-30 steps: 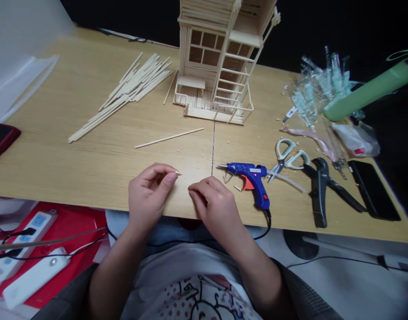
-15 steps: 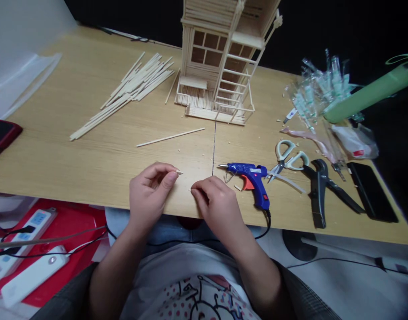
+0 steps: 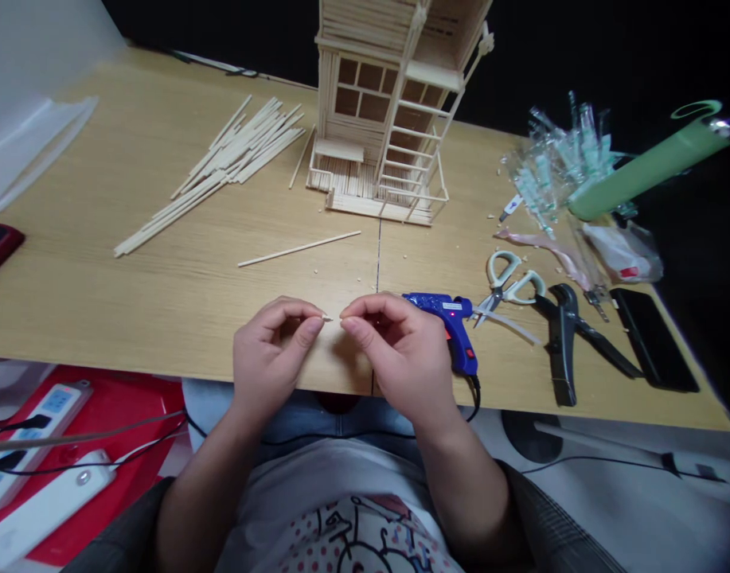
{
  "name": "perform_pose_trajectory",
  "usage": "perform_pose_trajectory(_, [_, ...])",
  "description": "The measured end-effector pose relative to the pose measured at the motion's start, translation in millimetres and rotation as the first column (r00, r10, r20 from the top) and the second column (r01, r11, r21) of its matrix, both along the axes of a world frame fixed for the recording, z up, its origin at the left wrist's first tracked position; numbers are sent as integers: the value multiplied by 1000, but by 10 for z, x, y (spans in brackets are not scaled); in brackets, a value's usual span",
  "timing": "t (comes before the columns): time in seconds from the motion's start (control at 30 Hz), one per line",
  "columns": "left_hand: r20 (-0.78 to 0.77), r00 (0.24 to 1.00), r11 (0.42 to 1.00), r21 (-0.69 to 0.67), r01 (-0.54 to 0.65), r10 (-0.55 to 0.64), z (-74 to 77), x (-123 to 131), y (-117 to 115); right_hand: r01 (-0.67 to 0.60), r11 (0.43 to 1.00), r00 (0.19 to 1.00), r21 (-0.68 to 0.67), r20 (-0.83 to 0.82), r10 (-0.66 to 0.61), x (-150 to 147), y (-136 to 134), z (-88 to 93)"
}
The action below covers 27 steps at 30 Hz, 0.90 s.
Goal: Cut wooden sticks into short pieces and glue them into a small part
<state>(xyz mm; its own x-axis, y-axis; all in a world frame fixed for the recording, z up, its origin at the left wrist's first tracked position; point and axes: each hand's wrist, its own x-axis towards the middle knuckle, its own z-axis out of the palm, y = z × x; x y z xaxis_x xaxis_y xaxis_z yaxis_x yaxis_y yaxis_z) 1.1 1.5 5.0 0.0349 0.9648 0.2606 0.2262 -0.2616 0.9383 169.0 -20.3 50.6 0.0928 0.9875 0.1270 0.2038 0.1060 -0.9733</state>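
Between the thumb and index finger of my left hand is a short piece of wooden stick, its tip pointing right. My right hand faces it with thumb and index finger pinched together; a tiny pale bit shows at the fingertips, too small to name. Only a narrow gap separates the two pinches, just above the table near its front edge. Partly hidden behind my right hand lies a blue hot glue gun with a glue stick in its back. A single wooden stick lies beyond my hands.
A model house of wooden sticks stands at the back, with a pile of sticks to its left. Scissors, black pliers, a phone, plastic wrappers and a green cylinder occupy the right side.
My right hand has risen from the tabletop and moved up toward my left fingertips, now covering the glue gun's nozzle. The view has shifted slightly. My left hand keeps its pinch.
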Motion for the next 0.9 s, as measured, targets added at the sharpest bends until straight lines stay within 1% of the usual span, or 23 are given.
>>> perform_pose_trajectory(0.13, [-29, 1000, 1000, 26, -1, 2, 8, 9, -12, -15, 1000, 999, -2, 38, 15, -54, 33, 5])
perform_pose_trajectory(0.33, [-58, 998, 999, 45, -7, 10, 23, 22, -8, -1, 1000, 998, 22, 70, -1, -68, 32, -31])
perform_pose_trajectory(0.53, [-42, 999, 998, 66, 4, -1, 12, 18, -11, -1, 999, 997, 37, 78, -2, -86, 39, -47])
perform_pose_trajectory(0.9, [-55, 998, 997, 71, -8, 11, 17, 29, -16, 12, 1000, 996, 20, 94, -14, -90, 54, -51])
